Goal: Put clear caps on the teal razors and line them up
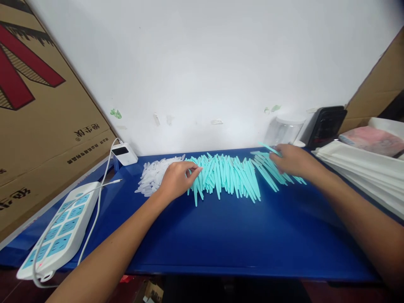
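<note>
A wide heap of slim teal eyebrow razors [221, 174] lies along the back of the blue table. Beside its left end is a pile of small translucent white caps [153, 174]. My left hand [179, 179] is over the place where the two piles meet, thumb and fingertips pinched together; whatever is between them is too small to make out. My right hand [288, 160] holds a teal eyebrow razor [268, 147] that points up to the left. Beneath it, a smaller group of teal razors [267, 170] is fanned out, partly hidden by the hand.
A white power strip [63, 227] with cables and a small white device [125, 154] are at left, by a large cardboard box [47, 126]. At back right stand a clear jar [285, 128], a black tray [326, 126] and stacked white trays [360, 168].
</note>
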A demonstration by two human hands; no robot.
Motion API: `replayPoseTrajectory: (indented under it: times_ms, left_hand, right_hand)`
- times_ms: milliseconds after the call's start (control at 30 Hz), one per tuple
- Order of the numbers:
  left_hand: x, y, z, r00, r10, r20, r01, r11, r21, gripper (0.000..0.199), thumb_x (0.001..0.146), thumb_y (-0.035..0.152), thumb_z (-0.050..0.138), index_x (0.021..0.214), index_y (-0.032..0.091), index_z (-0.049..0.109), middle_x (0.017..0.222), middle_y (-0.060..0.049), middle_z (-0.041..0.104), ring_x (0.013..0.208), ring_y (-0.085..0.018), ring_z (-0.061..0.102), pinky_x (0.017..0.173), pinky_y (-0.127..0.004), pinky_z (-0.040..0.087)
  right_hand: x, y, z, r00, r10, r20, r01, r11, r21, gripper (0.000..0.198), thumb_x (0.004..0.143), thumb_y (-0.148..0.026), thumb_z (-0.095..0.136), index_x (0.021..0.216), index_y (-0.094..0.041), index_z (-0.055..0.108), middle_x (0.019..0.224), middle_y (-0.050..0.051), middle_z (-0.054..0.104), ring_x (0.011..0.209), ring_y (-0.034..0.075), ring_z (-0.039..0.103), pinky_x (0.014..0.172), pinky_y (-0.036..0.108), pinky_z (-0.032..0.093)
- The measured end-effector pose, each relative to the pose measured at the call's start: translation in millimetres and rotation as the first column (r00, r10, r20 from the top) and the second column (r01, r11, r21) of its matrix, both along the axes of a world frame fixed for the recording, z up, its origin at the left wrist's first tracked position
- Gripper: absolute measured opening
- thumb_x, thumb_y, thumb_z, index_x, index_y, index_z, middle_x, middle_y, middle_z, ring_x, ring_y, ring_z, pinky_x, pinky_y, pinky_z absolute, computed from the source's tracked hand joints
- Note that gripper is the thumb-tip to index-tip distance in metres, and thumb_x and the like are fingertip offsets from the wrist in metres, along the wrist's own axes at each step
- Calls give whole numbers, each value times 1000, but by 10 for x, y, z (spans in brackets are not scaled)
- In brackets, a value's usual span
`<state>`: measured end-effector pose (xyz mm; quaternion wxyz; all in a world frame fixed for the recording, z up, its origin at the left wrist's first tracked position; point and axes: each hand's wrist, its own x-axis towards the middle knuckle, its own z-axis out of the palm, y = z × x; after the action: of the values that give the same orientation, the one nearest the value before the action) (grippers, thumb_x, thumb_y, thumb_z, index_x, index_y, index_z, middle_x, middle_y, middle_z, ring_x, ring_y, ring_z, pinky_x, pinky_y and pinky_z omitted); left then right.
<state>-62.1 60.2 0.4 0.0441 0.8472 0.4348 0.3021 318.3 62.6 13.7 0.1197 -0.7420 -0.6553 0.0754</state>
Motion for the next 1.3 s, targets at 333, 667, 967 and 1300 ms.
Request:
replayPoseTrajectory:
  times_ms: [333, 667, 967, 1300]
  left_hand:
    - [-53, 22, 76, 980, 114, -163, -118, 993, -16, 35, 102, 42, 56, 82, 20, 76, 79, -4, 77, 71, -21, 69, 68, -31, 45]
    - [-605, 271, 310, 691, 362, -626, -483, 875, -27, 30, 92, 49, 63, 93, 23, 78, 93, -13, 78, 93, -33, 72, 71, -34, 46]
    - [-636, 318, 257, 860, 126, -494, -305, 904, -301, 18, 83, 41, 71, 85, 23, 76, 67, -3, 69, 62, -21, 62, 56, -28, 34]
    - [-652, 372, 203, 938, 88, -336, -180, 951, -252, 25, 81, 46, 77, 80, 22, 77, 89, -8, 74, 80, -25, 66, 66, -30, 44]
  right_hand:
    - [44, -19, -76, 964, -83, 254, 113, 988, -107, 48, 98, -60, 48, 91, -17, 69, 104, 24, 75, 96, 40, 72, 72, 42, 45]
    - [-23, -12, -113, 992, 8, 124, -18, 997, 73, 56, 102, -63, 41, 96, -18, 74, 92, 18, 78, 87, 34, 72, 70, 38, 46]
    - [-182, -84, -55, 997, 71, 18, -73, 993, 94, 52, 107, -42, 31, 97, -19, 76, 88, 14, 77, 81, 29, 71, 68, 36, 42]
    - [-272, -142, -14, 985, 143, -101, -118, 968, 223, 46, 104, -45, 41, 98, -20, 79, 85, 10, 78, 82, 28, 70, 69, 34, 41]
